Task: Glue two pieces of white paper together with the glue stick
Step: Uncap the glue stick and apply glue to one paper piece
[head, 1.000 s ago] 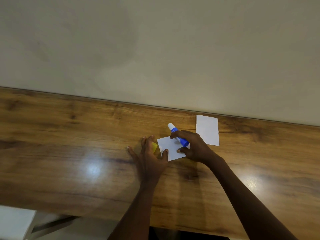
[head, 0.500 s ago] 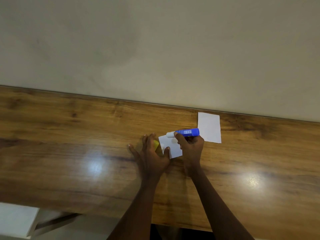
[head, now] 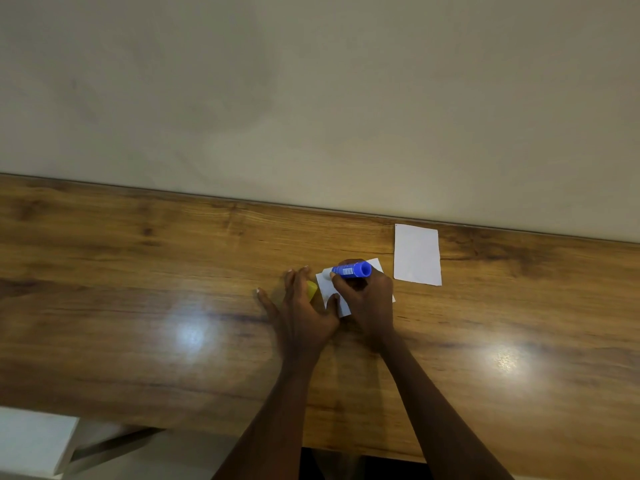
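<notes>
The right hand (head: 369, 299) is wrapped around the blue glue stick (head: 350, 270), lying nearly level with its pale tip on the small white paper (head: 332, 292) on the wooden table (head: 138, 306). The left hand (head: 299, 311) lies flat with fingers spread, gripping nothing, thumb on that paper's edge, a yellow cap (head: 311, 289) under its fingers. A second white paper (head: 417, 255) lies apart near the wall (head: 311, 98).

Dim, warm light from above. Two glare spots on the glossy wooden table (head: 138, 271), left and right of the arms. Wall (head: 311, 81) is unevenly lit and blotchy. Soft shadow under the right hand (head: 369, 299) and left hand (head: 301, 313). Wide-angle bend in the table's back edge, slanting down to the right. Focus soft overall, glue stick (head: 351, 270) label unreadable
</notes>
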